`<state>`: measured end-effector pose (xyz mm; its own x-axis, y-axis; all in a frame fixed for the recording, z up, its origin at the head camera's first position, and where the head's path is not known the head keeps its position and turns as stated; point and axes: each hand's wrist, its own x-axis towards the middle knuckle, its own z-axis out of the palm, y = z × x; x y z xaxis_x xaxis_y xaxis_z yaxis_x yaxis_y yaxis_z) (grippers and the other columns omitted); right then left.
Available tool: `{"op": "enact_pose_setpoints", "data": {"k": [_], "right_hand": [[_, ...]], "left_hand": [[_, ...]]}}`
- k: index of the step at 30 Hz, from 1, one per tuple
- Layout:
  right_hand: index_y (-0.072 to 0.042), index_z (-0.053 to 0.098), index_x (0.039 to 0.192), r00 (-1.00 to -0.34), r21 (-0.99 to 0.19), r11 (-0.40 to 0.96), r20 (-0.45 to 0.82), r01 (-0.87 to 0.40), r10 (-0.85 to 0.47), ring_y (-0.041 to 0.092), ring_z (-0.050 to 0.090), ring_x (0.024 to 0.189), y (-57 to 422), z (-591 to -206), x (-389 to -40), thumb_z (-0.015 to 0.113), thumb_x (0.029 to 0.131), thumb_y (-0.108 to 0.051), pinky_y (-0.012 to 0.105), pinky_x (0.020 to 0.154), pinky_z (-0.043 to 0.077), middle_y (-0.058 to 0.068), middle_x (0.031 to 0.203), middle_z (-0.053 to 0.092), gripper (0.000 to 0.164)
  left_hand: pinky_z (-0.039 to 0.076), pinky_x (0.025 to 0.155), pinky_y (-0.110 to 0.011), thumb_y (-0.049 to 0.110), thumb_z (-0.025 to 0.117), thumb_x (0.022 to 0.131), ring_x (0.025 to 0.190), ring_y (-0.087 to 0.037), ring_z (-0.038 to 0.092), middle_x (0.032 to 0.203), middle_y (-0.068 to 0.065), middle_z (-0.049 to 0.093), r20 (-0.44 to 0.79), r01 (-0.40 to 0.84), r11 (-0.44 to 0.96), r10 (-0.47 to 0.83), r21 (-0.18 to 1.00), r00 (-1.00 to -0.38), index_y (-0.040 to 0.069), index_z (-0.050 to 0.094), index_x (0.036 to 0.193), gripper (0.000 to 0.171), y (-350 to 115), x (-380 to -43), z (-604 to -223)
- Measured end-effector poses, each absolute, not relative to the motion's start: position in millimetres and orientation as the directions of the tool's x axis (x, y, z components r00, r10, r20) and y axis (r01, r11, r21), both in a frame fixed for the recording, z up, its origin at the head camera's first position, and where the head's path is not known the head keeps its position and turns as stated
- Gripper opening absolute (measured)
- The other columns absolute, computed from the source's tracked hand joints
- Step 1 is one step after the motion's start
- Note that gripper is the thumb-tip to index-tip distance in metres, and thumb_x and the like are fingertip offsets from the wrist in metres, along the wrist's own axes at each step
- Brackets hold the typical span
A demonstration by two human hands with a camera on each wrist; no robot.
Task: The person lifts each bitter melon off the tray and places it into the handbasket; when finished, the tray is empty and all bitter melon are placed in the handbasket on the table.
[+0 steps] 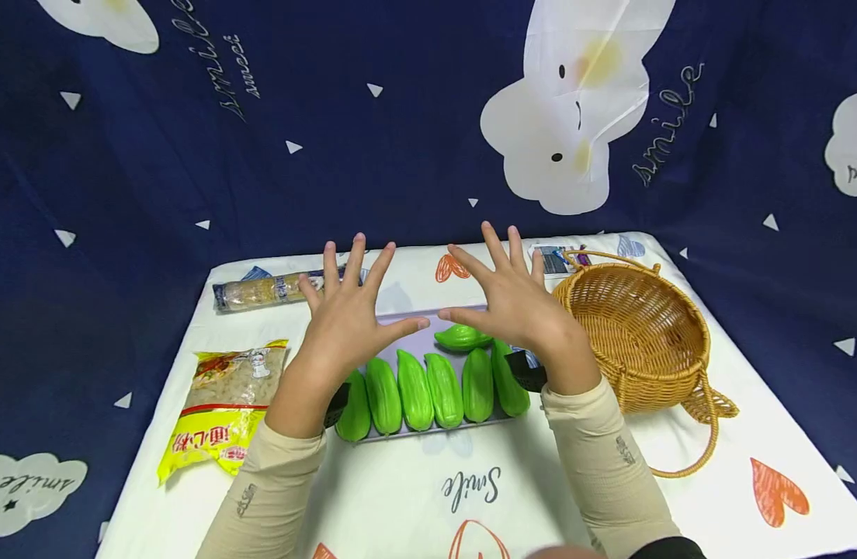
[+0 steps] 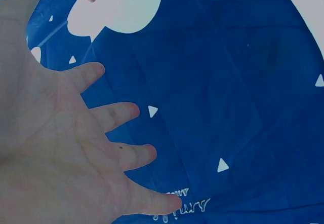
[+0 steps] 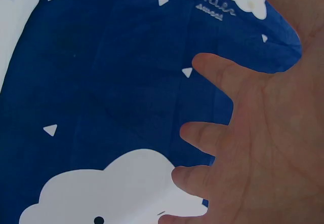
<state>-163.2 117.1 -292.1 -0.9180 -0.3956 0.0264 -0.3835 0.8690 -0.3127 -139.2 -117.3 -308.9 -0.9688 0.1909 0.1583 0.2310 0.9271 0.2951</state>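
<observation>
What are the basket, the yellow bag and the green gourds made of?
Basket: woven strands, slightly glossy; maybe rattan, maybe plastic. Yellow bag: probably shiny plastic film, because its contents show through. Gourds: smooth, shiny, evenly green, so perhaps plastic fakes; real skin is possible.

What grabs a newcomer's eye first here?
The left hand and right hand, raised mid-view with fingers fanned wide. Next, the bright green ridged gourds on the lavender tray at table centre. Then the wicker basket on the right and the yellow macaroni bag on the left.
</observation>
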Motion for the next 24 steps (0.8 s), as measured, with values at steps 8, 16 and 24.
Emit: {"op": "enact_pose_setpoints", "data": {"k": [8,16,24], "right_hand": [[-0.04,0.019,0.154,-0.918,-0.298,0.873,0.035,-0.387,-0.395,0.036,-0.023,0.144,120,-291,-159,0.054,0.082,-0.072,0.068,0.109,-0.006,0.006,0.162,-0.013,0.086],[-0.035,0.024,0.154,-0.918,-0.343,0.856,0.051,-0.386,-0.394,0.041,-0.001,0.147,128,-307,-151,0.051,0.091,-0.061,0.066,0.112,0.007,0.015,0.162,0.005,0.073],[-0.005,0.037,0.146,-0.956,-0.404,0.878,-0.033,-0.255,-0.293,0.047,0.052,0.118,153,-372,-117,0.053,0.098,-0.025,0.058,0.095,0.044,0.032,0.135,0.046,0.054]], "left_hand": [[-0.004,0.101,-0.078,0.076,0.06,0.074,0.145,-0.039,-0.019,0.163,-0.01,-0.002,0.17,0.235,0.927,0.192,0.292,-0.967,0.034,0.009,0.156,0.106,-114,-136,-306],[0.009,0.108,-0.071,0.059,0.054,0.09,0.145,-0.044,0.012,0.157,-0.022,0.022,0.202,0.156,0.919,0.086,0.363,-0.976,0.015,0.025,0.155,0.083,-136,-125,-329],[0.041,0.096,-0.06,0.018,0.042,0.101,0.116,-0.052,0.049,0.129,-0.035,0.048,-0.103,-0.115,0.901,-0.079,0.417,-0.992,-0.013,0.043,0.136,0.047,-180,-98,-408]]}}
